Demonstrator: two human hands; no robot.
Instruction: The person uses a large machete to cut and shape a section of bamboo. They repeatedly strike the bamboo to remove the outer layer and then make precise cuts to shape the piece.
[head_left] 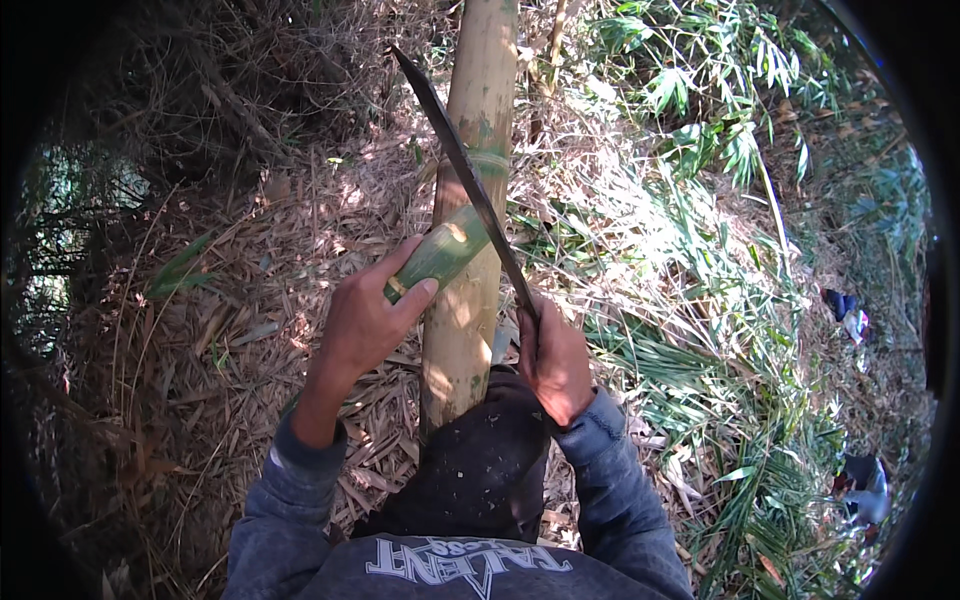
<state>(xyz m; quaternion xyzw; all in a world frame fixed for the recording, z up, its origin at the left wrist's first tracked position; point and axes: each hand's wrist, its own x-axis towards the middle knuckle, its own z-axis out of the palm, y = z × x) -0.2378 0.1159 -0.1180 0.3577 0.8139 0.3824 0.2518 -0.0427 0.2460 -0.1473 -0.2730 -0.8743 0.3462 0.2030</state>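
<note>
Left hand (362,318) gripped a short green bamboo piece (437,258) against the upright bamboo stalk (470,230); right hand (553,362) clasped the long dark blade (462,165), its edge resting on the piece's cut end.

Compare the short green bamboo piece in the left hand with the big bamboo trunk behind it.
The green bamboo piece is short, slim and fresh green; the bamboo trunk is thick, long and tan. The piece lies gripped in the left hand, tilted; the trunk runs nearly straight up the view. Both are round bamboo.

Left hand (365,320) grips short green bamboo piece (440,255) against upright bamboo stalk (472,200); right hand (555,365) holds long blade (465,170) across it.
</note>
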